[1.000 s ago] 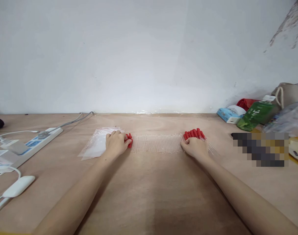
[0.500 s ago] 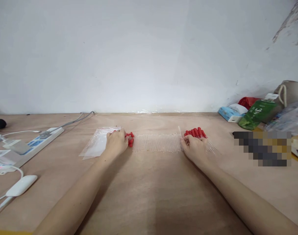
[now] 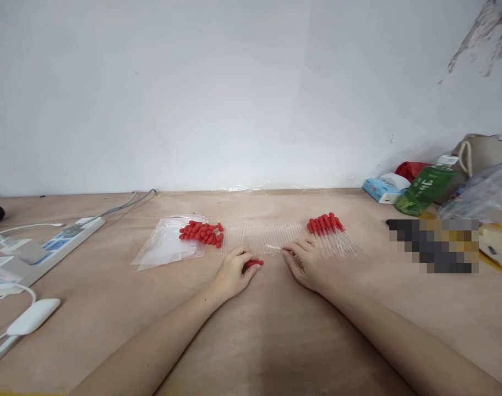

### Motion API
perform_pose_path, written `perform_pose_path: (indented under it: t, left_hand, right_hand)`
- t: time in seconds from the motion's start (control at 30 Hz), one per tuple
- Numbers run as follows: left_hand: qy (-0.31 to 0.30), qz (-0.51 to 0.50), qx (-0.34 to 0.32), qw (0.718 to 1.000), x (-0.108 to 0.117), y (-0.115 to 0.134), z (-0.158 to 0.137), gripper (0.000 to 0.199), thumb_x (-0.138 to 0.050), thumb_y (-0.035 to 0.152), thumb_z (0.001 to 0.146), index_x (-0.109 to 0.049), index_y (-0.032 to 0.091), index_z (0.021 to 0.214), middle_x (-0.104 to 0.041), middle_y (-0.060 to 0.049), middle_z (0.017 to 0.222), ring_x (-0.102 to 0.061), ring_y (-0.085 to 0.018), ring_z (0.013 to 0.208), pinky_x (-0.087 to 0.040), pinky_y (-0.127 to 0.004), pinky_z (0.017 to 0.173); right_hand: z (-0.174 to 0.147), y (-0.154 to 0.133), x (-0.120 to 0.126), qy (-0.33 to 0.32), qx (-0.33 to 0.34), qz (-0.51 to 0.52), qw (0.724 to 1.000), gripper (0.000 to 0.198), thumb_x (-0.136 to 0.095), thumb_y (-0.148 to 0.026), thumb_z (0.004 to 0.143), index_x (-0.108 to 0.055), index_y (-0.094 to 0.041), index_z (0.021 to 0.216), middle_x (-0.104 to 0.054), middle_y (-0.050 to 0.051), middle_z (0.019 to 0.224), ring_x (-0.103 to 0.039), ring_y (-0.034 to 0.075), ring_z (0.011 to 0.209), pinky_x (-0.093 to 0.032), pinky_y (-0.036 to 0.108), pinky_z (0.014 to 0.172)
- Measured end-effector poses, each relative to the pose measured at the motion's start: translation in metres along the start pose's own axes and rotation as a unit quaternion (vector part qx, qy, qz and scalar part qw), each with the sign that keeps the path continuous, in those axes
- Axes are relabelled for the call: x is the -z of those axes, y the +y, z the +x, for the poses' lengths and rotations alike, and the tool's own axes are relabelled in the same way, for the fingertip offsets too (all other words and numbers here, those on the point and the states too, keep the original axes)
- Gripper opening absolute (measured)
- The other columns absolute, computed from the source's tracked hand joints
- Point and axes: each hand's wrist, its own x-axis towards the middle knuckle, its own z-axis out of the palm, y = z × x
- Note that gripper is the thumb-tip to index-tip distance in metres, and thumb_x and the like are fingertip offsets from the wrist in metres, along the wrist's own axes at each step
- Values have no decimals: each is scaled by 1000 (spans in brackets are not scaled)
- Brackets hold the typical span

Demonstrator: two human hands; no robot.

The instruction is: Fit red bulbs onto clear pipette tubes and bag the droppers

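My left hand (image 3: 235, 270) is closed on a red rubber dropper bulb (image 3: 255, 263), whose narrow end points right. Facing it, my right hand (image 3: 304, 263) pinches a thin clear glass dropper tube (image 3: 273, 247) that points left, apart from the bulb. Behind both hands lies a row of loose glass tubes (image 3: 251, 235). To its left is a pile of red rubber bulbs (image 3: 199, 233), partly on clear plastic bags (image 3: 160, 246). Beyond my right hand several droppers (image 3: 328, 224), tubes with red bulbs on them, lie side by side.
At the left stand a power strip (image 3: 75, 236) with chargers and a white adapter (image 3: 34, 317) with cables. A tissue pack (image 3: 385, 189), a green bottle (image 3: 426, 187) and a clear plastic bag (image 3: 482, 192) are at the right, near a pixelated dark object (image 3: 435, 247). A wall rises behind.
My left hand has come right and nearer from the bulb pile with a red bulb. My right hand has moved left from the end of the row, bringing a glass tube.
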Motion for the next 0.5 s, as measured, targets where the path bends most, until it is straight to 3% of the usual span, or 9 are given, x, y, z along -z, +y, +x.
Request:
perform_pose_path:
  t: [0.17, 0.5]
  left_hand:
    - [24, -50, 24, 998, 1, -1, 1, 14, -47, 24, 85, -58, 17, 89, -59, -3, 83, -55, -15, 79, -43, -27, 71]
    - [42, -116, 75, 990, -3, -5, 0, 17, -41, 31, 87, -50, 17, 91, -58, -2, 80, -55, -14, 73, -44, -25, 67]
  right_hand:
    - [1, -5, 3, -31, 5, 6, 999, 19, -41, -21, 86, -59, -17, 79, -65, 3, 72, -55, 12, 62, -33, 31, 74]
    - [-4, -6, -2, -52, 3, 48, 997, 18, -41, -24, 87, -56, -17, 81, -64, 2, 73, -52, 10, 59, -30, 31, 74]
